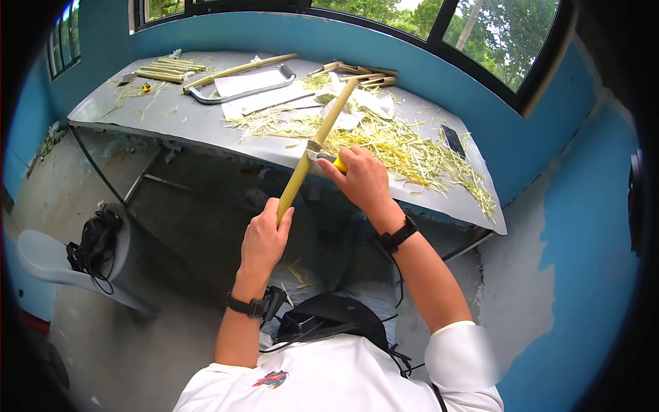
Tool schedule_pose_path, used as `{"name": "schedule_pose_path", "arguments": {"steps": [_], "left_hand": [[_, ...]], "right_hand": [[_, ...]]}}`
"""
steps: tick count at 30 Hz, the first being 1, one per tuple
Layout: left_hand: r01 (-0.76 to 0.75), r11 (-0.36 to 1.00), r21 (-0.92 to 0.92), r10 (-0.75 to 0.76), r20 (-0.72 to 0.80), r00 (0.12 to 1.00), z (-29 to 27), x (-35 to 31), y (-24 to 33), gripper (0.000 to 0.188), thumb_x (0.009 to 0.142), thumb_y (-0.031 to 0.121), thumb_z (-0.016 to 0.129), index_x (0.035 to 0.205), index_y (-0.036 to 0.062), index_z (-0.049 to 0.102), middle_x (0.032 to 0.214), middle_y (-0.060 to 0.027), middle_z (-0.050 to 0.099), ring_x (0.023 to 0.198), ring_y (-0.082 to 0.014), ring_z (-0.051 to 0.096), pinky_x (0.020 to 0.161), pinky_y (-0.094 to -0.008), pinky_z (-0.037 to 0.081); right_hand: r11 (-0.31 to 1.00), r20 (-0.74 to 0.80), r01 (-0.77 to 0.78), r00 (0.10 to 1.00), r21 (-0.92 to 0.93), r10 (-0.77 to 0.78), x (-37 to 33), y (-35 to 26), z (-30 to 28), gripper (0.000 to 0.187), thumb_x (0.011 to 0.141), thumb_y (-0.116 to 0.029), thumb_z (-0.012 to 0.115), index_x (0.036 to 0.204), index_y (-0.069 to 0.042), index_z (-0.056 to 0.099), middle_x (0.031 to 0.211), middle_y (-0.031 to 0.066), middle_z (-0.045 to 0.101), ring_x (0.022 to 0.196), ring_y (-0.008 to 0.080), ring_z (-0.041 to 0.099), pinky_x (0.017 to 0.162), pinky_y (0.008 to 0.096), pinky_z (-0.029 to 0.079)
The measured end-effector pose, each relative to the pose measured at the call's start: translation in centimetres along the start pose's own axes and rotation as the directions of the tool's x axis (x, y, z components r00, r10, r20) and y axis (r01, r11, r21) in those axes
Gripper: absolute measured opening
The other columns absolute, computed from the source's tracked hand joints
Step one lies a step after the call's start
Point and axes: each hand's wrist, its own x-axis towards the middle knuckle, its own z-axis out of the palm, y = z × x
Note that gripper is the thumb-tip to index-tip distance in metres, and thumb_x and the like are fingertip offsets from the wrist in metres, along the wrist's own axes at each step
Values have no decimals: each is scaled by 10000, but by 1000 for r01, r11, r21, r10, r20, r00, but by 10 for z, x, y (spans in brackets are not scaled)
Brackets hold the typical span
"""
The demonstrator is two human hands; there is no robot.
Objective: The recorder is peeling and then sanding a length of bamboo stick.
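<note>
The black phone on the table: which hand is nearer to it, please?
Right. The right hand, holding the yellow-handled tool, is left of the black phone and below it in the picture; the left hand, around the bamboo stick, is farther left and lower.

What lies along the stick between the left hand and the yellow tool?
In the head view, that stretch of the stick is bare: nothing else shows between the left hand and the yellow tool.

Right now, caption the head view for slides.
Left hand grips a long greenish bamboo stick; right hand holds a yellow-handled metal tool against it.
</note>
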Motion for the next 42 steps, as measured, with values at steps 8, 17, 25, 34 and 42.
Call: {"name": "schedule_pose_path", "arguments": {"steps": [8, 17, 25, 34, 42], "left_hand": [[38, 995, 94, -35, -26, 999, -8, -5, 12, 264, 1116, 292, 659, 1128, 45, 567, 881, -268, 734, 902, -521, 719, 720, -595, 567], [66, 996, -59, -65, 17, 998, -9, 3, 12, 289, 1109, 298, 675, 1178, 19, 639, 917, -295, 713, 918, -540, 701, 731, -551, 551], [78, 991, -107, -75, 28, 997, -6, -1, 9, 295, 1108, 293, 681, 1144, 3, 641, 859, -287, 690, 868, -526, 703, 689, -538, 532], [118, 993, 1, -118, 12, 993, -20, -17, 9, 274, 1101, 284, 682, 1178, 25, 638, 896, -292, 707, 896, -538, 699, 712, -563, 537], [98, 993, 59, -97, -14, 995, -15, -2, 16, 276, 1102, 290, 675, 1183, 29, 634, 922, -295, 720, 920, -541, 700, 726, -580, 543]], "right_hand": [[993, -270, -58, 962, -102, 29, -1, -4, 17, 585, 1032, -590, 706, 828, -46, 645, 825, 119, 648, 815, 352, 676, 703, 503, 535], [994, -24, 104, 994, 23, -103, -4, 3, 1, 622, 1035, -613, 690, 820, -30, 674, 785, 151, 655, 783, 370, 671, 702, 504, 530], [999, 1, -9, 1000, -33, 9, -1, -3, 8, 615, 1040, -616, 682, 822, -41, 684, 808, 149, 674, 813, 366, 694, 716, 499, 556], [987, -200, -143, 972, -77, 125, 3, 9, 16, 595, 1049, -599, 678, 874, -31, 662, 879, 174, 684, 852, 378, 689, 746, 499, 546], [997, 34, 67, 997, 41, -69, -1, -3, -4, 627, 1044, -609, 684, 787, -41, 613, 763, 172, 623, 767, 387, 665, 696, 508, 524]]}}
